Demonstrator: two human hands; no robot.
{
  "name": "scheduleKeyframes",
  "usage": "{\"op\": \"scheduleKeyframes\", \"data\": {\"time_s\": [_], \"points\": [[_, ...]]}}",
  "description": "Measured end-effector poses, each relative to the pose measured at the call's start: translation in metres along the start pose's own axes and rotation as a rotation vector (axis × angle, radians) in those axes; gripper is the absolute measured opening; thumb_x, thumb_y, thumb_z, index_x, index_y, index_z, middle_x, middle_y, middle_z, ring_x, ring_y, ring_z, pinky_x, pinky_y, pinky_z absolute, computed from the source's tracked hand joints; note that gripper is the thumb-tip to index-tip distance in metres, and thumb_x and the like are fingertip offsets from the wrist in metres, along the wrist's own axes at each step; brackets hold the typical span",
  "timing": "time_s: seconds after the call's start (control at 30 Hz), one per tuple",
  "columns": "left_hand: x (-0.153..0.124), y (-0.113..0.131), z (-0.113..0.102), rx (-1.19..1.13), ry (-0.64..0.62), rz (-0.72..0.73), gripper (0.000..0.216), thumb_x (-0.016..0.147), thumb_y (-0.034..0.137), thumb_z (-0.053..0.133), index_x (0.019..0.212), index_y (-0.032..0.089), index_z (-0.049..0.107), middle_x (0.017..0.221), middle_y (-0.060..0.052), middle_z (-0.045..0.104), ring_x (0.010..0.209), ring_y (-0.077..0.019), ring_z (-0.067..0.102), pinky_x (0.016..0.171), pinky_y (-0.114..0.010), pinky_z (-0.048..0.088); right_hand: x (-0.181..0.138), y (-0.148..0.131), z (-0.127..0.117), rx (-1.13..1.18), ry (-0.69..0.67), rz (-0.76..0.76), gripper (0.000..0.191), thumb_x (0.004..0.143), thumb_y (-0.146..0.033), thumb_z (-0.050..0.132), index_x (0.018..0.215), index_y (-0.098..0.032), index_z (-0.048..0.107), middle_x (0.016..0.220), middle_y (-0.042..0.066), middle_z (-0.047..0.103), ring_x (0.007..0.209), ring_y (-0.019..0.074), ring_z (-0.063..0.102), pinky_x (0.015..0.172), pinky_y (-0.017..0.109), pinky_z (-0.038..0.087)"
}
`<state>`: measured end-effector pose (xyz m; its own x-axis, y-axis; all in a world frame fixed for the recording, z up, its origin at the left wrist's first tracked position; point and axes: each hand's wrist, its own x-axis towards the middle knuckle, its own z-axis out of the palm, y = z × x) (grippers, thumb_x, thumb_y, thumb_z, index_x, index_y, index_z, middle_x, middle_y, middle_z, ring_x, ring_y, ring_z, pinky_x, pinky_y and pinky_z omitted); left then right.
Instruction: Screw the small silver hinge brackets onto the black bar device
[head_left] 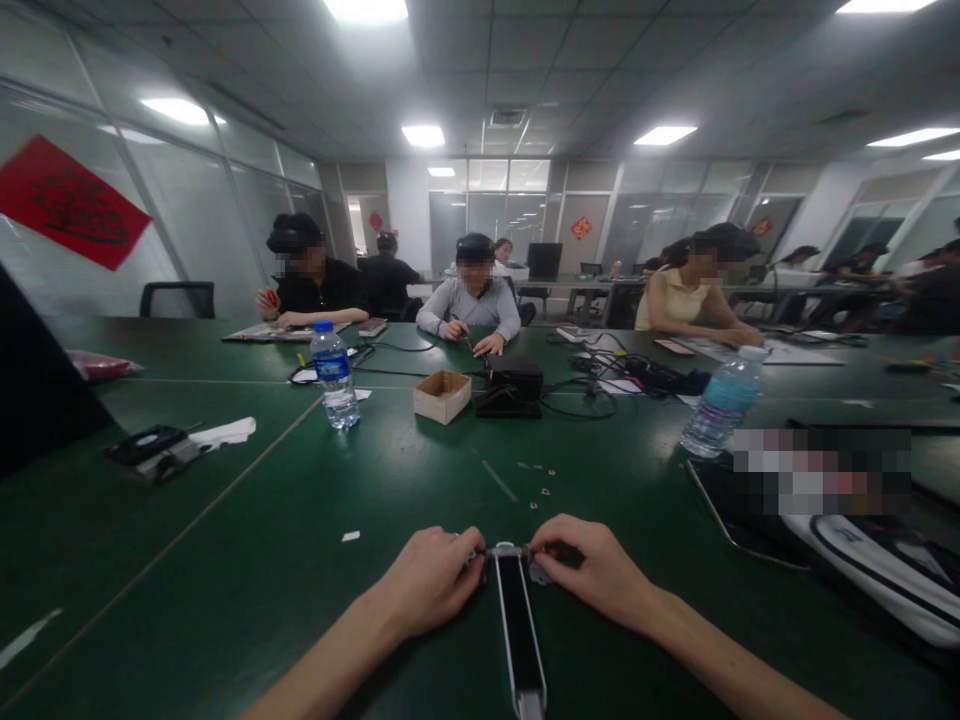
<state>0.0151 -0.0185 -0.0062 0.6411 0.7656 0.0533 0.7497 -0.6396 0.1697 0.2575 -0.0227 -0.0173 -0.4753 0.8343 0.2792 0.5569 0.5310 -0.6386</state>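
A long, narrow piece with a silver-white frame and a dark middle (pixel 517 625) lies lengthwise in front of me; I cannot make out its exact kind. My left hand (pixel 441 575) is closed, its fingers and thumb pinched at the left of the piece's far end. What those fingertips hold is hidden. On the opposite side, my right hand (pixel 592 568) pinches with thumb and forefinger at a small grey metal part (pixel 538 572) beside the far end. Several tiny light bits (pixel 545 491) are scattered on the table just beyond my hands.
The green table (pixel 285 560) bears a small open cardboard box (pixel 442 398), a black device (pixel 514 385) with cables, and water bottles at left (pixel 334 375) and right (pixel 724 402). A white-and-black bag (pixel 885 570) lies at right. Several people sit across the table.
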Motion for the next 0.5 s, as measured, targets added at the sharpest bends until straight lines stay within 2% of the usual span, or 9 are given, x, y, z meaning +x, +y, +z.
{"op": "scheduleKeyframes", "data": {"time_s": [0.5], "points": [[0.0005, -0.0008, 0.0019, 0.008, 0.013, 0.014, 0.015, 0.097, 0.024, 0.039, 0.100, 0.021, 0.054, 0.080, -0.003, 0.068, 0.070, -0.0209, 0.063, 0.066, -0.030, 0.045, 0.0005, -0.0006, 0.0017, 0.009, 0.030, -0.032, 0.012, 0.081, -0.014, 0.055, 0.088, -0.017, 0.064, 0.084, 0.003, 0.064, 0.073, 0.0142, 0.058, 0.065, 0.025, 0.047]]}}
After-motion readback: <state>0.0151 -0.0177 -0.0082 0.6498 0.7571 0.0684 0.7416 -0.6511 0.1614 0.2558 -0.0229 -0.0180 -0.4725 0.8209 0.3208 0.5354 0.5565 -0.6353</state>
